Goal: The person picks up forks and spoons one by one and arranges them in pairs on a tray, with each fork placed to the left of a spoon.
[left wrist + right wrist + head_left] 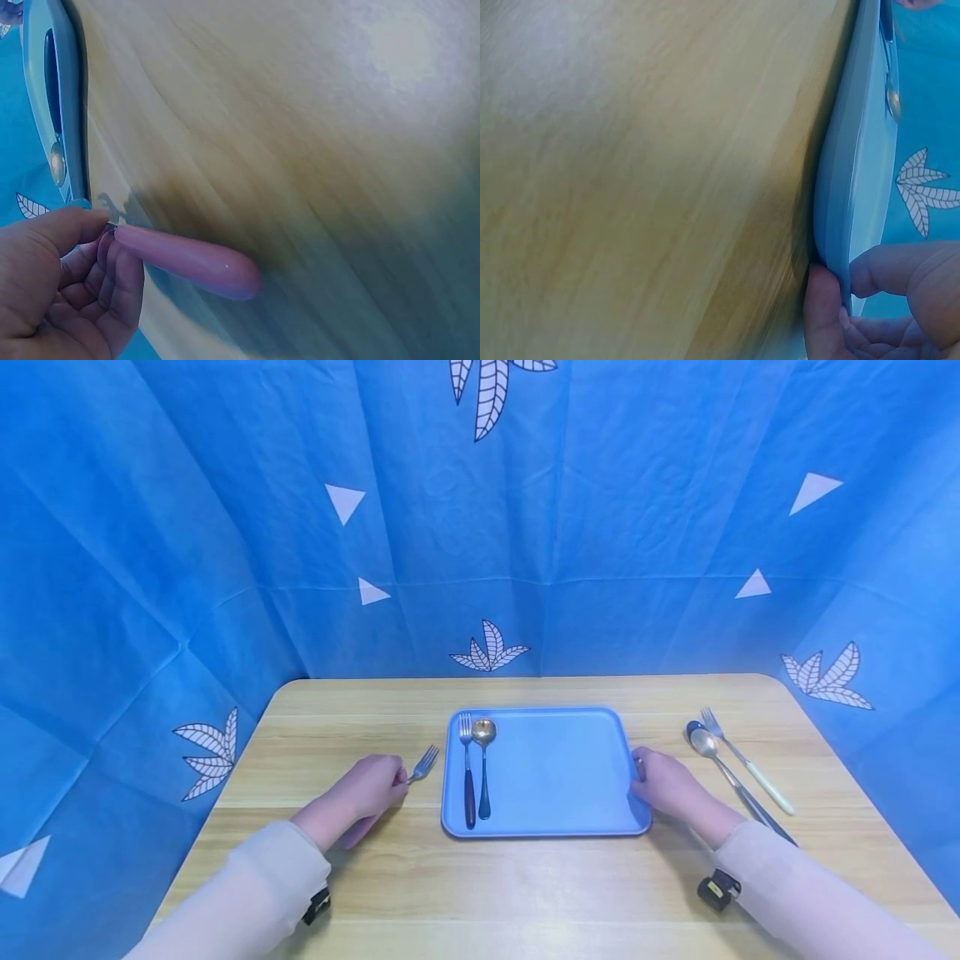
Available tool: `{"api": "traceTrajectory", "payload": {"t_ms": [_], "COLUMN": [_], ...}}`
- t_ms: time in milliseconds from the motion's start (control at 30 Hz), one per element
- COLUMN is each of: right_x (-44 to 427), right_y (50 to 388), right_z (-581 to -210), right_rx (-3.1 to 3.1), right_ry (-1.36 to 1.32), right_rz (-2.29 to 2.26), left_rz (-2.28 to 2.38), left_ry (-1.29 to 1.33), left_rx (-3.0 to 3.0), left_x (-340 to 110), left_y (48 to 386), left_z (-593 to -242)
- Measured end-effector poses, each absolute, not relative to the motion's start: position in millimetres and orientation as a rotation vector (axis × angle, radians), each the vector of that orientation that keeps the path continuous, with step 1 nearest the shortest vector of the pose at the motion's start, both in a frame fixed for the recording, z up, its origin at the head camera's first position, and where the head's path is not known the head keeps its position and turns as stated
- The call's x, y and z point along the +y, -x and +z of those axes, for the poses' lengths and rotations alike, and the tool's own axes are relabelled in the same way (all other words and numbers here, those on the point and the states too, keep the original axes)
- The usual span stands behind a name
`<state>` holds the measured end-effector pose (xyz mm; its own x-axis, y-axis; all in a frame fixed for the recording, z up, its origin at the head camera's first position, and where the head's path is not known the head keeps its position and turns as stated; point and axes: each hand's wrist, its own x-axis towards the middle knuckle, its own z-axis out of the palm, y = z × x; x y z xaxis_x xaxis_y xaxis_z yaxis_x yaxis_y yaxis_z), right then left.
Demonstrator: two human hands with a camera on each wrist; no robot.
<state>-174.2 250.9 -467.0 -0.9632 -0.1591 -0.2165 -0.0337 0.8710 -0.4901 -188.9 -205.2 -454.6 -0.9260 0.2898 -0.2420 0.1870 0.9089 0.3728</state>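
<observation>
The person's left hand (375, 787) pinches a metal fork with a smooth, rounded pink handle (193, 260) at its neck, thumb against fingers; the tines point ahead and to the right of this grip, and the handle runs back beneath the hand. Whether the fork touches the pale wood-grain table (525, 893) cannot be told. Just right of the tines lies a light-blue rectangular plastic tray with rounded corners (562, 768), between the two hands. The right hand (667, 785) grips the tray's right edge, digits on both sides of the rim. On the tray's side nearer the left grip, a metal fork with a dark brown handle (469, 793) lies beside a round-bowled metal spoon (484, 781). Right of the right grip, a silver oval-bowled spoon (705, 742) overlaps a dark-bowled spoon (692, 727), and just beyond them lies a metal fork with a whitish-green handle (767, 784).
</observation>
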Motion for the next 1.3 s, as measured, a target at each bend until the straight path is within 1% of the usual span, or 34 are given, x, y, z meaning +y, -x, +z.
{"api": "traceTrajectory", "payload": {"t_ms": [867, 1067, 1300], "right_x": [250, 249, 251], "right_y": [172, 172, 173], "right_z": [-466, -465, -466], "right_rx": [2.803, 2.806, 2.815], "right_ry": [0.167, 0.168, 0.177], "right_rz": [-0.732, -0.727, -0.727], "left_rz": [0.557, 0.58, 0.58], "left_ry": [-0.254, -0.205, -0.205], "left_rx": [2.79, 2.75, 2.743], "left_x": [-180, -168, -156], "left_y": [189, 188, 189], "left_z": [-441, -434, -429]}}
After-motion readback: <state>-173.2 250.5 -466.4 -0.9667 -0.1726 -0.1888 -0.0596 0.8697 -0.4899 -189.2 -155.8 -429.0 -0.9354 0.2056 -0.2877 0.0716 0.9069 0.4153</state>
